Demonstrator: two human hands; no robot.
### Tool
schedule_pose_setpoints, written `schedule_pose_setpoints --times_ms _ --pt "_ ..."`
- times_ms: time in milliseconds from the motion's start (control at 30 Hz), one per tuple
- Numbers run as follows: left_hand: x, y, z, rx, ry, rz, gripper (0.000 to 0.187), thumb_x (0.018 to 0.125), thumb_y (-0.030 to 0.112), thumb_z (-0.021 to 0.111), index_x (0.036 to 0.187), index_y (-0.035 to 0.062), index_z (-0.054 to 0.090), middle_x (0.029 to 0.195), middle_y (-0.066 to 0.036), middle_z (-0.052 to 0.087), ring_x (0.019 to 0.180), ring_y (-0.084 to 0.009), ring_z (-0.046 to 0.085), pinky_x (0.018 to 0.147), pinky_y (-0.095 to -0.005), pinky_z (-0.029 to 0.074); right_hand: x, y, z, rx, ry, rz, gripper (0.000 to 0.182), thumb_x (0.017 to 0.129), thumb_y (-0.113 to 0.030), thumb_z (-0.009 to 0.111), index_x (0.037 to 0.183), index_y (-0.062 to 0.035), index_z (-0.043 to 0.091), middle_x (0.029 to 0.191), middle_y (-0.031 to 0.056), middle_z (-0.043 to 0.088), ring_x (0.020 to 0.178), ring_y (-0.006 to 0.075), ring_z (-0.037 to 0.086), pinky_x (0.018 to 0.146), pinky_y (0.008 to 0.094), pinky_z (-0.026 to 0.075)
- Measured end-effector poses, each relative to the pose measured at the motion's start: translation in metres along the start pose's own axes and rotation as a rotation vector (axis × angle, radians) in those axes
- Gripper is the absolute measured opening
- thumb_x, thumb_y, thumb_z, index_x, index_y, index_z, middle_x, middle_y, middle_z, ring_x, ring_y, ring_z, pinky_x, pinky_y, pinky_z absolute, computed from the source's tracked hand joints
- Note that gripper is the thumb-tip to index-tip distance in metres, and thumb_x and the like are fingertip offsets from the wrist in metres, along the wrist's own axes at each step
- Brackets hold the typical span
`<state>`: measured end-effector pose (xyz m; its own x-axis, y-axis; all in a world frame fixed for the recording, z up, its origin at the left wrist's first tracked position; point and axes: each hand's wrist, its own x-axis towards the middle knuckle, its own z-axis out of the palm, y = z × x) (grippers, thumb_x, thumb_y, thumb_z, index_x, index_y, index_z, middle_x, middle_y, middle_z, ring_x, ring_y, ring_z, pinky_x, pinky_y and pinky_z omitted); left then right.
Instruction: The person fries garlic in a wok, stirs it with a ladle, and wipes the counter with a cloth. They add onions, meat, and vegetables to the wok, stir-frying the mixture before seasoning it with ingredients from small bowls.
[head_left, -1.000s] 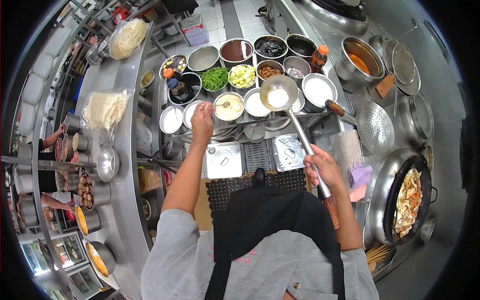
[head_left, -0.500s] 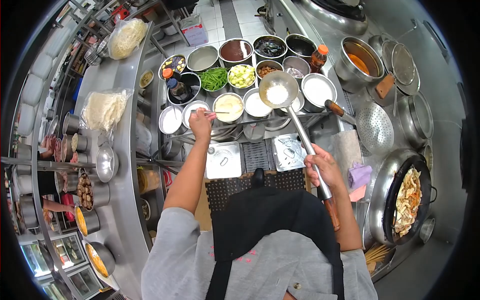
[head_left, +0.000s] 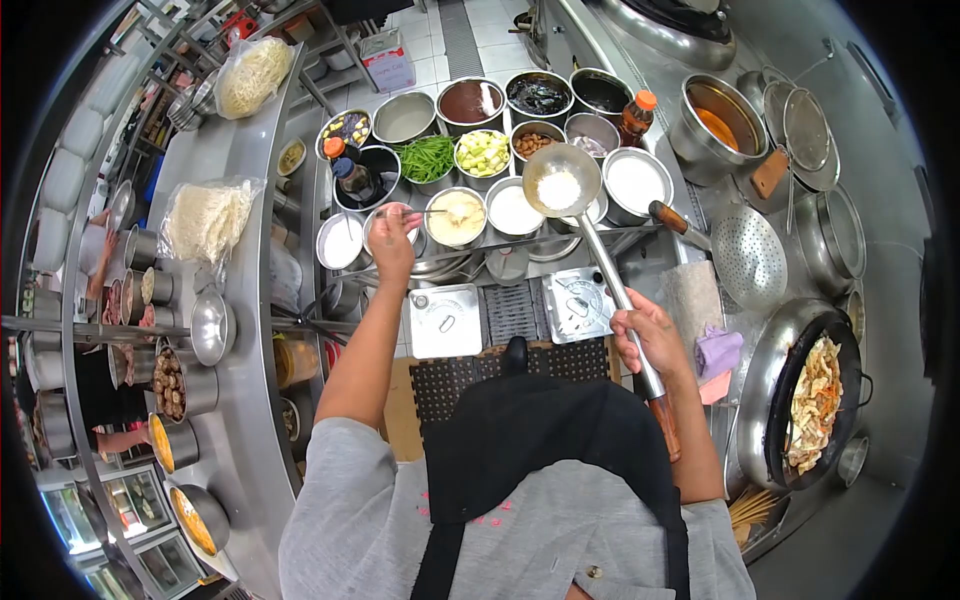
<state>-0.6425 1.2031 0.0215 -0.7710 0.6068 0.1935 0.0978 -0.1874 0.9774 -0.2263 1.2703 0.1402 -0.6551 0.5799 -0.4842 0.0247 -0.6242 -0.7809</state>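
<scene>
In my left hand [head_left: 392,236] is a thin metal spoon, its far end in a steel container of pale yellow paste [head_left: 456,217]. My right hand [head_left: 647,328] grips the handle of a long ladle [head_left: 598,245]. The ladle's bowl holds white powder [head_left: 558,190] and hangs over the front row of containers. Beneath my left hand is another container, mostly hidden by the hand. A container of white contents [head_left: 341,240] stands to its left, and one more [head_left: 514,206] lies between the paste and the ladle bowl.
At the right, a wok [head_left: 850,400] holds cooked food, with a perforated skimmer [head_left: 750,257] behind it. Sauce pots, green vegetables [head_left: 427,159] and bottles [head_left: 638,117] fill the rack. On the left counter lie bagged noodles [head_left: 210,221]. A co-worker's arm [head_left: 122,439] shows beyond the shelf.
My left hand has moved slightly left, and the spoon's end now sits in the paste. The ladle has barely moved. Beyond the left shelf, the co-worker's arms have shifted.
</scene>
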Motion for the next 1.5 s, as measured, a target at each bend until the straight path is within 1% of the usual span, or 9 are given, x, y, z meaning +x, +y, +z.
schedule_pose_setpoints --times_ms 200,300,467,867,1000,1133,1267,1400,1500 --pt "-0.013 0.008 0.019 0.294 -0.187 0.205 0.028 0.106 0.016 0.045 0.1 -0.006 0.061 0.096 -0.011 0.066 0.086 -0.0162 0.069 0.079 -0.028 0.057 -0.002 -0.002 0.002 -0.003 0.025 -0.001 0.032 0.094 -0.006 0.051 0.125 0.0001 0.047 0.074 0.0028 0.051 0.045 0.0073 0.046 0.033 0.0231 0.039" --pt "-0.027 -0.002 0.018 0.722 -0.38 0.551 0.028 0.106 0.018 0.045 0.101 -0.0062 0.06 0.094 -0.01 0.065 0.085 -0.0155 0.069 0.078 -0.0277 0.057 -0.002 -0.002 0.001 -0.021 0.043 0.009 0.041 0.093 -0.005 0.051 0.133 0.0007 0.044 0.073 0.0029 0.05 0.044 0.0072 0.045 0.032 0.0227 0.039" --pt "-0.027 -0.03 0.015 0.025 0.016 -0.083 0.026 0.105 0.02 0.045 0.103 -0.004 0.055 0.095 -0.014 0.063 0.081 -0.0244 0.07 0.075 -0.0308 0.059 -0.005 0.0 -0.001 0.005 0.025 -0.014 0.039 0.092 -0.004 0.05 0.131 0.0008 0.048 0.072 0.0019 0.05 0.045 0.0072 0.047 0.033 0.0224 0.04" --pt "0.004 0.026 -0.009 -0.255 0.246 -0.213 0.023 0.099 0.017 0.049 0.097 -0.0056 0.054 0.089 -0.019 0.064 0.076 -0.0282 0.07 0.074 -0.0347 0.061 0.02 0.0 0.013 -0.047 -0.026 0.084 0.034 0.093 -0.007 0.05 0.127 -0.0013 0.051 0.074 0.0006 0.049 0.048 0.0062 0.048 0.035 0.0218 0.041" --pt "0.001 0.079 0.044 -0.242 0.03 -0.086 0.022 0.101 0.014 0.05 0.103 -0.0061 0.058 0.094 -0.016 0.067 0.083 -0.0247 0.071 0.078 -0.0326 0.06 0.03 -0.001 0.022 -0.112 -0.093 0.106 0.028 0.095 -0.008 0.05 0.123 -0.0017 0.052 0.075 0.0004 0.049 0.048 0.0063 0.047 0.036 0.022 0.041" --pt "-0.012 0.101 0.072 0.374 -0.216 0.498 0.024 0.103 0.013 0.049 0.103 -0.0061 0.063 0.094 -0.012 0.068 0.084 -0.0177 0.069 0.079 -0.0283 0.056 0.024 -0.001 0.012 0.078 -0.137 0.094 0.024 0.096 -0.009 0.051 0.118 -0.0015 0.052 0.075 0.0009 0.049 0.048 0.0065 0.047 0.035 0.0225 0.04" --pt "-0.015 0.099 0.087 0.108 -0.123 0.412 0.021 0.103 0.014 0.05 0.106 -0.0041 0.062 0.092 -0.013 0.069 0.082 -0.0175 0.069 0.077 -0.0288 0.055 0.001 -0.008 -0.004 0.125 -0.019 0.021 0.025 0.095 -0.009 0.052 0.119 -0.0008 0.052 0.075 0.0018 0.05 0.046 0.0068 0.046 0.034 0.023 0.039" --pt "-0.025 0.055 0.13 0.237 -0.39 0.276 0.024 0.103 0.016 0.05 0.103 -0.0041 0.063 0.09 -0.011 0.07 0.082 -0.0169 0.07 0.074 -0.0293 0.054 -0.028 -0.018 -0.018 0.079 0.13 -0.058 0.029 0.094 -0.007 0.052 0.122 -0.0007 0.05 0.075 0.0023 0.049 0.044 0.0071 0.046 0.033 0.0229 0.039" --pt "-0.022 0.016 0.163 0.418 -0.508 0.462 0.024 0.102 0.018 0.052 0.099 -0.0042 0.06 0.08 -0.014 0.068 0.077 -0.0233 0.07 0.07 -0.0327 0.055 -0.049 -0.019 -0.021 0.076 0.195 -0.092 0.034 0.094 -0.007 0.052 0.127 -0.0004 0.049 0.076 0.0022 0.049 0.044 0.0069 0.046 0.033 0.0228 0.04"
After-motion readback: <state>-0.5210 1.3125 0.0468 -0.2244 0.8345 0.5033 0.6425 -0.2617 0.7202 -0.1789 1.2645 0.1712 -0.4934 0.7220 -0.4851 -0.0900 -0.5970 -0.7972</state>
